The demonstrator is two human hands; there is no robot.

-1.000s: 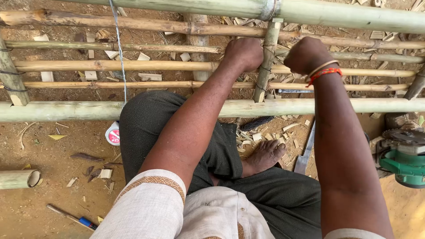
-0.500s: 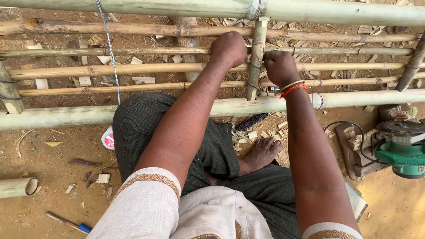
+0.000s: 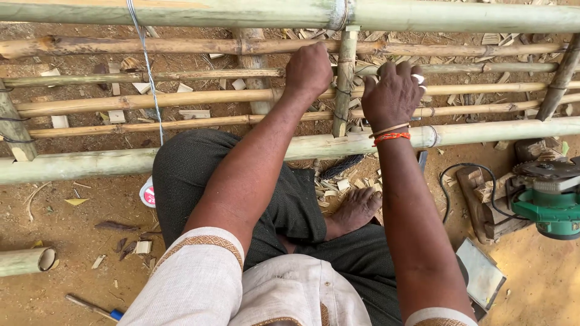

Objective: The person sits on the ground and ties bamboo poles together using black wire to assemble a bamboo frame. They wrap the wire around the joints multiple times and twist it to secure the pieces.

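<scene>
Left hand [image 3: 309,71] is closed on the thin bamboo slats [image 3: 181,95] just left of the short upright bamboo piece [image 3: 344,81]; right hand [image 3: 394,93] curls over slats just right of it. Bamboo looks stiff, light; grip beside the wire-tied joints

A short upright green bamboo post [image 3: 345,81] crosses the thin horizontal bamboo slats [image 3: 151,95]. The left hand [image 3: 309,70] closes on the slats just left of that post; the right hand [image 3: 394,93] grips just right of it, fingers [image 3: 403,68] curled. A green circular power saw [image 3: 547,196] lies well right of the post.
</scene>
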